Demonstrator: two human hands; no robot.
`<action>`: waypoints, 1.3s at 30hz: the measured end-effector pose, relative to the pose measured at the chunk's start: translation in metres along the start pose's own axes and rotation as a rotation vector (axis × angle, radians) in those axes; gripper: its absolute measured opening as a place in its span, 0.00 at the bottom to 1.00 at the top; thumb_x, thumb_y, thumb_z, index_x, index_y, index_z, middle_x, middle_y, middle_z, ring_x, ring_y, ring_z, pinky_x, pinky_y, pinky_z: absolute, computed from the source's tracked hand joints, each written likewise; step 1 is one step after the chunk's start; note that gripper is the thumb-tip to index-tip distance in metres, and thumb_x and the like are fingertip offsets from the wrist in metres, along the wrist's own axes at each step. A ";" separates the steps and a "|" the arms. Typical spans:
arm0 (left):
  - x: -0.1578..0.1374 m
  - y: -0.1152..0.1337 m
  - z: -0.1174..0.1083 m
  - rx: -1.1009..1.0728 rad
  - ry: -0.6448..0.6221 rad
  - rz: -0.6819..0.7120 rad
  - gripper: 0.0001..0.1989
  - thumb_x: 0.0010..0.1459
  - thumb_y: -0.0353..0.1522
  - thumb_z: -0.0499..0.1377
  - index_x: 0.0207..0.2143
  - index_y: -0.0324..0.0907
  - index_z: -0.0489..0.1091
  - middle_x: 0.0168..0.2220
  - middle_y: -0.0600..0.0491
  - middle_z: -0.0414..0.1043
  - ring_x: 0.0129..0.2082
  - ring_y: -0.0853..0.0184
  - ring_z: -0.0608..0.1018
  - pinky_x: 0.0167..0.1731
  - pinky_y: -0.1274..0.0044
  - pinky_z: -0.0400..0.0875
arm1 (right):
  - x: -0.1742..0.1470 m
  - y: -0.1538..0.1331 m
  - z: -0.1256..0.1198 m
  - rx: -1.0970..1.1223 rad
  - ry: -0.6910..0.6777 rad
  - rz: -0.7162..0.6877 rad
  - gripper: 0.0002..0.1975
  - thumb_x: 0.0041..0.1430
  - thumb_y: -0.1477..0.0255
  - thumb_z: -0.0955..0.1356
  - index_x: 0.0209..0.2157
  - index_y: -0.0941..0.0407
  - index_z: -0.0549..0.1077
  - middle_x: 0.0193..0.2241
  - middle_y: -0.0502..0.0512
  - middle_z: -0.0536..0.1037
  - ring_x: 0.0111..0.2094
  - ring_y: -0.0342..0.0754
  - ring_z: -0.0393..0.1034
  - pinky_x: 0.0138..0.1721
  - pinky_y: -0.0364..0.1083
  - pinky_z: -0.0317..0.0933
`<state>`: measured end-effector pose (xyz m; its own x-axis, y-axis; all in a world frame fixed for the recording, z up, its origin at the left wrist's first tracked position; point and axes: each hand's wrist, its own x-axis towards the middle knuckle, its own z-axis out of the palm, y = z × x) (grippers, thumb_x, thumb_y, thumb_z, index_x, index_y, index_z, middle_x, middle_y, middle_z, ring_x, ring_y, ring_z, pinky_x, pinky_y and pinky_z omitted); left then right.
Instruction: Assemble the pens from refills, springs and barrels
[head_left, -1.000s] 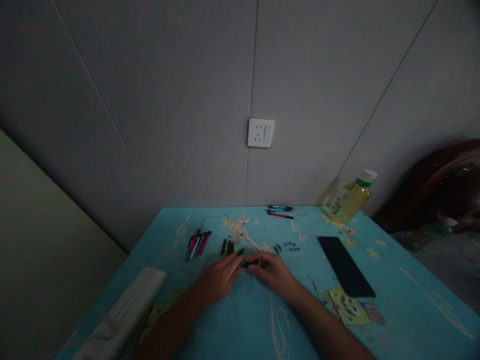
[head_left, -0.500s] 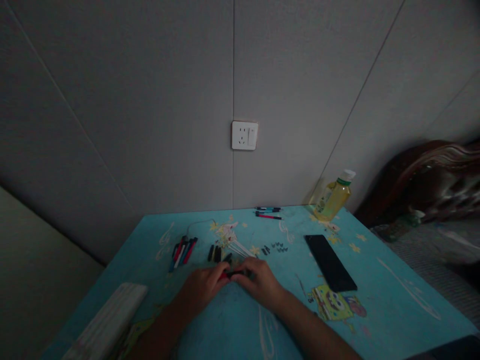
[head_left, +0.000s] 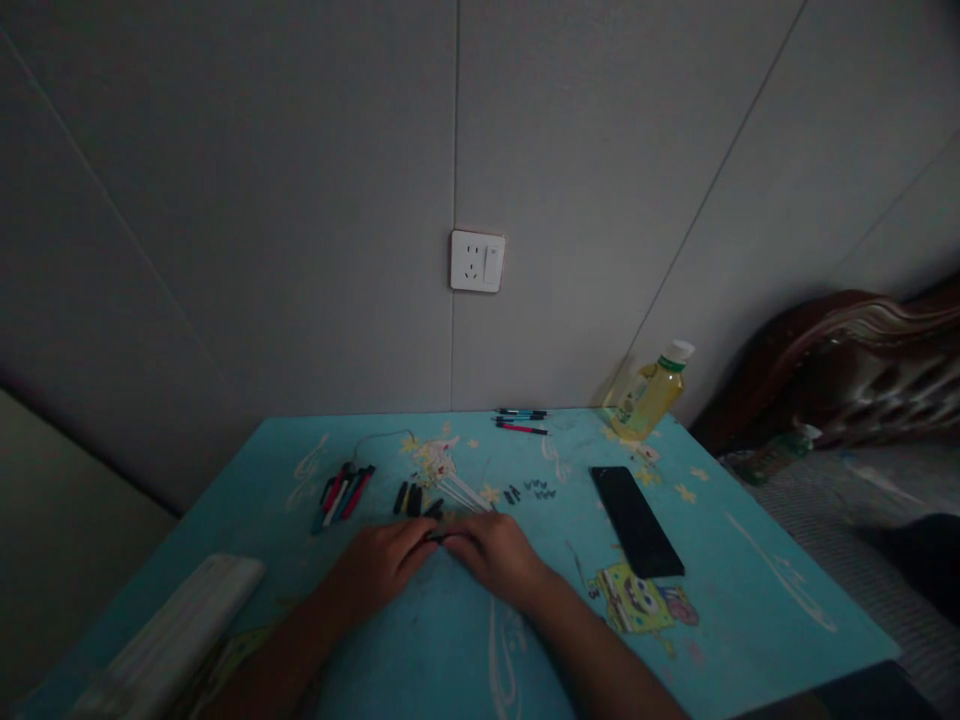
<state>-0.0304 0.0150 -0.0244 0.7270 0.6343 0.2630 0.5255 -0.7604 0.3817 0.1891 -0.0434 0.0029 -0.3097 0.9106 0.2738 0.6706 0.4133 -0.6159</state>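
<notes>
My left hand (head_left: 381, 562) and my right hand (head_left: 496, 556) meet over the near middle of the table, fingers pinched. Between their fingertips is a slim pen (head_left: 436, 537); only a short dark stretch shows, and the fingers cover the rest. Just beyond my left hand lie several black pen pieces (head_left: 414, 499). White thin tubes (head_left: 463, 490) lie behind my right hand, partly hidden by it. Small dark parts (head_left: 540, 489) are laid out to the right of these. A bunch of red, blue and white pen barrels (head_left: 343, 495) rests to the left.
Three pens (head_left: 521, 421) lie at the table's (head_left: 757, 590) back edge, by the wall. A bottle of yellow liquid (head_left: 649, 395) stands at back right, a black phone-like slab (head_left: 637, 520) in front of it. A long white object (head_left: 184, 620) lies at the left.
The view has shifted, so most things appear farther left. My hands have drawn closer together, and the pen's red part, visible before, is now hidden by my fingers.
</notes>
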 end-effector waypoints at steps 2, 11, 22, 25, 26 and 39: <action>0.000 0.002 -0.001 0.014 -0.031 0.006 0.12 0.65 0.40 0.52 0.45 0.44 0.68 0.37 0.51 0.77 0.35 0.63 0.79 0.34 0.76 0.68 | -0.001 0.005 0.004 -0.053 -0.050 0.045 0.19 0.68 0.63 0.60 0.30 0.55 0.77 0.24 0.51 0.78 0.27 0.45 0.74 0.35 0.42 0.64; 0.002 0.006 -0.007 -0.007 -0.012 0.003 0.12 0.67 0.37 0.48 0.42 0.43 0.70 0.36 0.51 0.74 0.36 0.65 0.77 0.36 0.76 0.68 | 0.000 -0.005 0.005 0.083 0.024 -0.069 0.13 0.64 0.65 0.66 0.48 0.52 0.72 0.43 0.54 0.78 0.44 0.48 0.72 0.48 0.45 0.62; 0.003 0.009 -0.007 -0.110 0.029 0.004 0.13 0.67 0.33 0.49 0.46 0.43 0.71 0.40 0.49 0.72 0.40 0.65 0.75 0.43 0.73 0.70 | 0.001 0.006 -0.002 0.038 0.062 -0.049 0.12 0.65 0.64 0.64 0.42 0.54 0.75 0.38 0.55 0.79 0.40 0.49 0.73 0.45 0.47 0.63; 0.004 0.008 -0.007 -0.109 0.057 0.020 0.12 0.66 0.33 0.50 0.45 0.43 0.73 0.37 0.49 0.73 0.38 0.65 0.76 0.42 0.73 0.71 | 0.002 0.008 -0.004 0.087 0.052 -0.067 0.11 0.63 0.64 0.67 0.44 0.52 0.75 0.40 0.54 0.80 0.42 0.49 0.73 0.47 0.48 0.62; 0.004 0.008 -0.007 -0.114 0.072 0.024 0.12 0.66 0.34 0.51 0.44 0.44 0.73 0.36 0.50 0.73 0.37 0.65 0.76 0.41 0.74 0.72 | 0.002 0.008 -0.003 0.081 0.056 -0.039 0.09 0.65 0.65 0.66 0.41 0.53 0.76 0.37 0.53 0.80 0.40 0.49 0.73 0.45 0.47 0.62; 0.008 0.000 -0.013 -0.361 0.208 -0.181 0.10 0.60 0.38 0.59 0.39 0.42 0.75 0.35 0.49 0.75 0.37 0.63 0.77 0.39 0.72 0.73 | 0.004 0.014 -0.008 0.061 0.173 -0.004 0.12 0.66 0.68 0.64 0.47 0.52 0.75 0.40 0.57 0.79 0.43 0.51 0.72 0.47 0.51 0.64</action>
<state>-0.0304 0.0216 -0.0110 0.5140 0.7950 0.3222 0.4211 -0.5611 0.7127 0.2027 -0.0334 0.0011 -0.1878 0.8988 0.3961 0.6263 0.4203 -0.6566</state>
